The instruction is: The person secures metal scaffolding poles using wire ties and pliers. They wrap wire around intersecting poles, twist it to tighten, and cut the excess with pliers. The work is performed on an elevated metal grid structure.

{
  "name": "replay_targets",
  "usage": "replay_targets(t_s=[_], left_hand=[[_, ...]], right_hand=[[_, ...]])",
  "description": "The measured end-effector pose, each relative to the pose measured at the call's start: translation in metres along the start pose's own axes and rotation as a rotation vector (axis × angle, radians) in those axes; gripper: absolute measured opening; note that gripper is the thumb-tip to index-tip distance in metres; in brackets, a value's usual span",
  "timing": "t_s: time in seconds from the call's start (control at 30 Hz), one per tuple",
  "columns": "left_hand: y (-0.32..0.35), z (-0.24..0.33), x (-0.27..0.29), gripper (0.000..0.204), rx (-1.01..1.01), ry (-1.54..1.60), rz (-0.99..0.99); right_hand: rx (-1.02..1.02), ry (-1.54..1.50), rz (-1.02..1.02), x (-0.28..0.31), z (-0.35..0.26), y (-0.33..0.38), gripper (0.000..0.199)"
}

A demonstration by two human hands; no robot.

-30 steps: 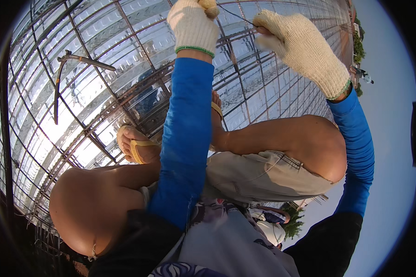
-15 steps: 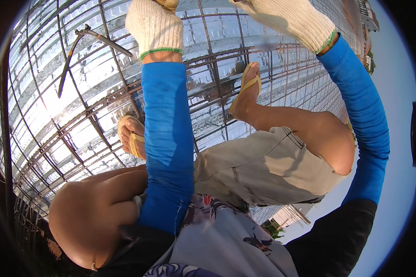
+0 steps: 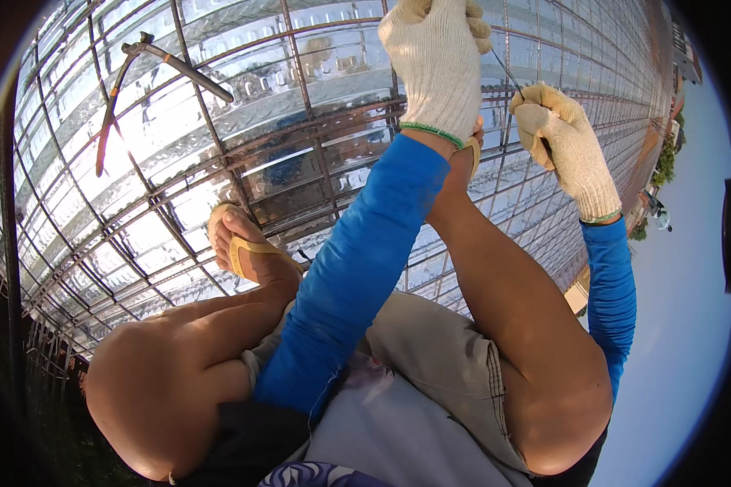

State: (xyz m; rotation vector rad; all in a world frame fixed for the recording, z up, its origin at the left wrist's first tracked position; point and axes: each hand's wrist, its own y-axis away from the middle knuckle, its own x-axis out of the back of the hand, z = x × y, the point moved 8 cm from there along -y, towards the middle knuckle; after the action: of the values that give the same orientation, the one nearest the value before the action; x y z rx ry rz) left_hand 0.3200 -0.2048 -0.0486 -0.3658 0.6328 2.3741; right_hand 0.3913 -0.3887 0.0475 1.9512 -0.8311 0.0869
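A thin dark wire (image 3: 508,69) runs between my two gloved hands. My right hand (image 3: 556,134), in a cream knit glove, pinches its lower end between thumb and fingers. Higher up, near the top edge, my left hand (image 3: 436,61) in a matching glove has its fingers curled, and the wire's other end meets its fingertips. How much wire lies inside that fist is hidden. Both hands are above a steel bar mesh (image 3: 317,134). On the mesh at the far left lies a pair of pincers (image 3: 146,50), its dark and orange handles spread apart.
Shiny corrugated metal decking (image 3: 256,89) shows beneath the grid of bars. My left foot (image 3: 240,235) and right foot, in yellow flip-flops, rest on the mesh. A dark upright bar (image 3: 8,203) stands at the left. Greenery (image 3: 664,166) and sky border the right side.
Both hands have come into fuller view; the left moved right and the right moved down, with the wire now showing between them. My right knee has shifted downward. The pincers still lie at the left.
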Motion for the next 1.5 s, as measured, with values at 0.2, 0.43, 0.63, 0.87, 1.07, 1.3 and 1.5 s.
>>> replay_targets(t_s=[0.2,0.43,0.63,0.87,1.07,1.3,1.5], left_hand=[[0.021,-0.021,-0.057,0.018,0.442,0.641,0.08],[0.044,-0.033,-0.087,0.008,0.773,0.956,0.102],[0.052,0.012,-0.097,0.023,0.633,0.928,0.075],[0.093,0.075,-0.123,0.028,0.82,1.172,-0.05],[0.085,0.096,-0.103,0.022,0.676,1.046,-0.124],[0.065,0.019,-0.033,0.014,0.543,0.809,0.012],[0.088,-0.019,-0.041,0.017,0.585,0.532,-0.052]], right_hand=[[0.452,0.622,0.461,0.033,0.004,0.059,0.036],[0.252,1.057,0.532,0.112,-0.045,0.129,0.036],[0.123,0.995,0.514,0.099,-0.04,0.14,0.044],[0.315,1.297,0.623,0.081,-0.118,0.207,0.042],[-0.097,0.652,0.536,0.082,-0.109,0.191,0.043],[0.042,0.491,0.3,0.001,-0.074,0.099,0.044],[-0.009,0.343,0.187,0.006,-0.007,0.075,0.046]])
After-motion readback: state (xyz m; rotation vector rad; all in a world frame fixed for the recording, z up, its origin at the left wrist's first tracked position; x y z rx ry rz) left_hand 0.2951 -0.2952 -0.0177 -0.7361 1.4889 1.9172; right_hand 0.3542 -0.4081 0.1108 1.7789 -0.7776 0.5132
